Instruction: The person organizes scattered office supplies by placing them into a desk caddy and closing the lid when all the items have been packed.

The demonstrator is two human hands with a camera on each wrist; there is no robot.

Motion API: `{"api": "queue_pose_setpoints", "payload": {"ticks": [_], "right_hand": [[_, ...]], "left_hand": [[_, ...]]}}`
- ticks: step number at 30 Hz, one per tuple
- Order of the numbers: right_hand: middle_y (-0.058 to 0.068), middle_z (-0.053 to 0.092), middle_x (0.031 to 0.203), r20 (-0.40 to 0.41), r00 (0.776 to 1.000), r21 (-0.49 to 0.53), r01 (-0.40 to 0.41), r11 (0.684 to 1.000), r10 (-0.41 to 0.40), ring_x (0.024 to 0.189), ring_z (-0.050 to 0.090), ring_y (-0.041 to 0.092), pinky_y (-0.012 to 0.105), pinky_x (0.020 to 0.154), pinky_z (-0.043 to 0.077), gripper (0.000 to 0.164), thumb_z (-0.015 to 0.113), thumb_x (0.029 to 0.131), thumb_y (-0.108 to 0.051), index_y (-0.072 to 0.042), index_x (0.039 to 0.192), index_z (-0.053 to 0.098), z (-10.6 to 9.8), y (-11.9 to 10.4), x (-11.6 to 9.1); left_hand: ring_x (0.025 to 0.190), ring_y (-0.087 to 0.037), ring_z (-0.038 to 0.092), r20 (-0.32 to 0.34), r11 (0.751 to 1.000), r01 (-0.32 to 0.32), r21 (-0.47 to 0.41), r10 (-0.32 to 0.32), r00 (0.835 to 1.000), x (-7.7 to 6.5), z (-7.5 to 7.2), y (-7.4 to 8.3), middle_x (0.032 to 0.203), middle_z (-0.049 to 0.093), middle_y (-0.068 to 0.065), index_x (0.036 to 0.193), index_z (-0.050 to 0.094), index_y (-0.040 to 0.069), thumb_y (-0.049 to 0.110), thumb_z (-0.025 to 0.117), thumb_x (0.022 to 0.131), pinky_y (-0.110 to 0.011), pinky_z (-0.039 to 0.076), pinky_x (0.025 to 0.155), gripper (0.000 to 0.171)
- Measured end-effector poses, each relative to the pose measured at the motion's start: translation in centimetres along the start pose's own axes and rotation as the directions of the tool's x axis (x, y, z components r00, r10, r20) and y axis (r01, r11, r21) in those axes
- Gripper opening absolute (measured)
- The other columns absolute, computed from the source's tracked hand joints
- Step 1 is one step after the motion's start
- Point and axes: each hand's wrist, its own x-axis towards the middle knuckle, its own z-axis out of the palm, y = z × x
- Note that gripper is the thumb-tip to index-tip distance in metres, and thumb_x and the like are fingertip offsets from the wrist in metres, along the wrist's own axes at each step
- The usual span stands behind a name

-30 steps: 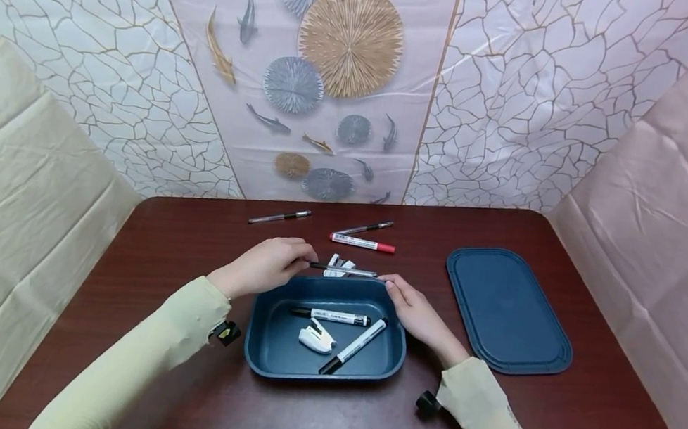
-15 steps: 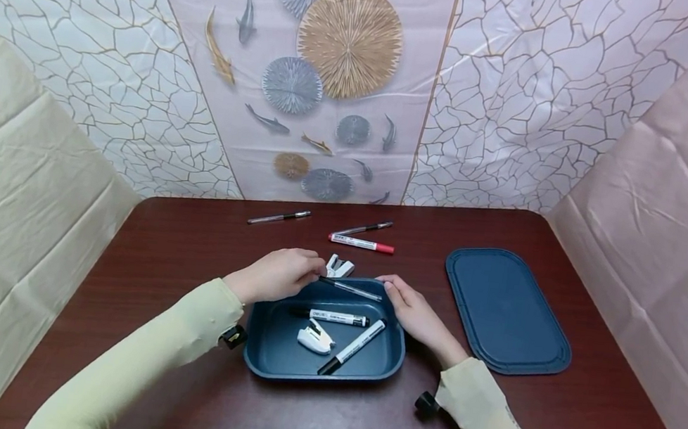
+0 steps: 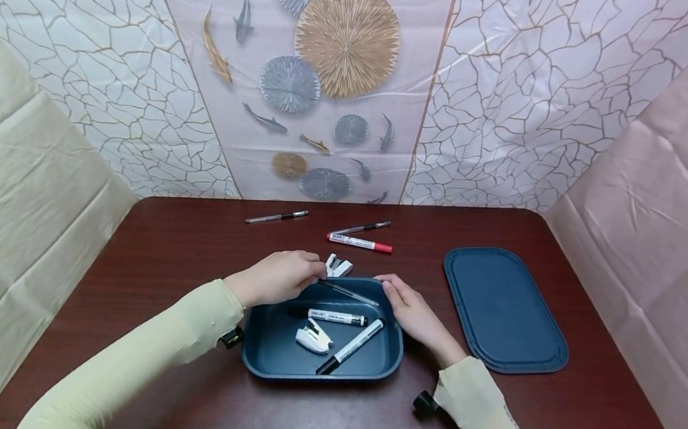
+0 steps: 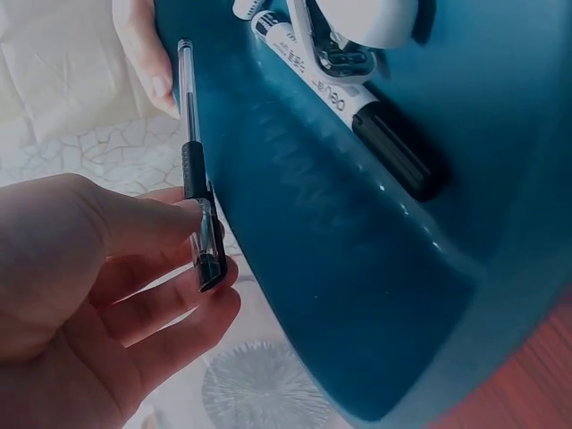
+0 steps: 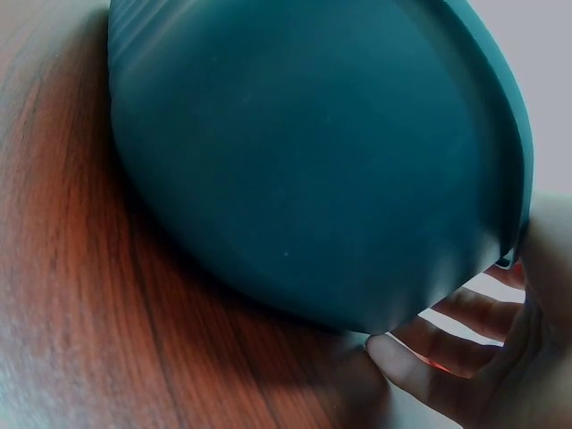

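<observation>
My left hand [image 3: 281, 278] pinches a clear gel pen [image 3: 352, 294] by its black-capped end. In the left wrist view the pen [image 4: 193, 165] lies between thumb and fingers at the inner edge of a dark blue box [image 4: 295, 223]. My right hand [image 3: 418, 315] grips the far right corner of that box [image 3: 257, 359]; the right wrist view has its fingers [image 5: 438, 375] at the outer wall. Inside the box are a black marker [image 3: 335, 317], a second black marker [image 3: 357, 343] lying diagonally, and a small white stapler [image 3: 313, 338].
Just beyond the box sits another white stapler [image 3: 338, 266]. Farther back lie a red marker [image 3: 358, 243], a pen [image 3: 364, 228] touching or close to it, and another pen [image 3: 276, 217]. A dark blue lid [image 3: 505, 311] lies flat on the right.
My left hand has brought the pen from beyond the box's far rim toward me and down into the box's far side. The right hand has stayed at the corner.
</observation>
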Motion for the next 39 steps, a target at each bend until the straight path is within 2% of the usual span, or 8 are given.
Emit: {"api": "queue_pose_setpoints", "payload": {"ticks": [6, 17, 26, 39], "right_hand": [[0.015, 0.059, 0.137, 0.003, 1.0, 0.001, -0.002, 1.0, 0.002, 0.126, 0.054, 0.031, 0.055, 0.106, 0.04, 0.037, 0.036, 0.111, -0.03, -0.012, 0.137, 0.056, -0.1, 0.0, 0.0], [0.014, 0.06, 0.136, -0.004, 1.0, -0.001, -0.002, 1.0, 0.002, 0.126, 0.054, 0.03, 0.054, 0.106, 0.04, 0.037, 0.036, 0.111, -0.031, -0.013, 0.136, 0.056, 0.1, -0.1, 0.0], [0.014, 0.06, 0.136, -0.005, 1.0, 0.003, -0.005, 1.0, 0.005, 0.125, 0.055, 0.03, 0.054, 0.106, 0.04, 0.037, 0.036, 0.111, -0.03, -0.012, 0.136, 0.056, 0.1, 0.0, 0.0], [0.013, 0.06, 0.136, 0.004, 1.0, 0.007, -0.008, 1.0, 0.008, 0.124, 0.055, 0.029, 0.054, 0.106, 0.04, 0.037, 0.036, 0.111, -0.032, -0.014, 0.137, 0.056, -0.1, 0.1, 0.0]], "left_hand": [[0.092, -0.013, 0.067, 0.0, 1.0, -0.02, 0.01, 0.02, 1.0, 0.0, -0.3, 0.6, 0.107, 0.068, -0.002, 0.115, 0.072, 0.014, 0.009, 0.068, 0.097, -0.031, 0.057, 0.084, 0.019], [0.095, -0.017, 0.068, 0.044, 0.998, -0.064, 0.01, 0.063, 0.997, -0.1, -0.5, 1.1, 0.109, 0.07, -0.005, 0.113, 0.072, 0.011, 0.007, 0.066, 0.098, -0.035, 0.056, 0.086, 0.017], [0.093, -0.016, 0.068, 0.067, 0.997, -0.066, 0.025, 0.065, 0.996, 0.0, -0.3, 1.1, 0.11, 0.071, -0.005, 0.112, 0.072, 0.01, 0.007, 0.067, 0.097, -0.036, 0.056, 0.086, 0.016], [0.089, -0.014, 0.069, 0.108, 0.997, -0.076, -0.001, 0.075, 0.991, 0.2, 0.1, 1.0, 0.107, 0.073, -0.004, 0.11, 0.073, 0.01, 0.008, 0.067, 0.097, -0.034, 0.057, 0.082, 0.015]]}}
